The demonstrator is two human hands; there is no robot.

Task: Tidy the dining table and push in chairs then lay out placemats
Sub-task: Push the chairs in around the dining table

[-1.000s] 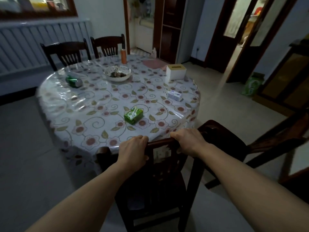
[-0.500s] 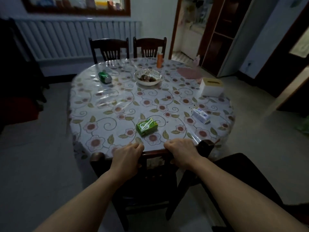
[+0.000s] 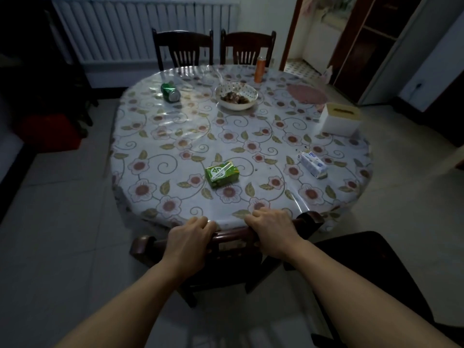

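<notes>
Dim dining room, round table in a floral plastic-covered cloth (image 3: 175, 136) ahead of you. Your dark wooden chair (image 3: 233, 237) sits right at the near edge, its top rail touching the cloth's overhang. Your left hand (image 3: 188, 237) and right hand (image 3: 272, 231) each curl over that rail, well placed for a straight push. Out on the cloth: a green carton (image 3: 221, 173), a blue-and-white carton (image 3: 312, 164), a tipped green can (image 3: 170, 92), a speckled bowl (image 3: 236, 95), an orange bottle (image 3: 259, 69), a white tissue box (image 3: 340, 118) and a reddish round mat (image 3: 306, 93). All that clutter needs clearing before placemats. A second dark chair (image 3: 364, 267) stands just to your right, not yet pushed in.
</notes>
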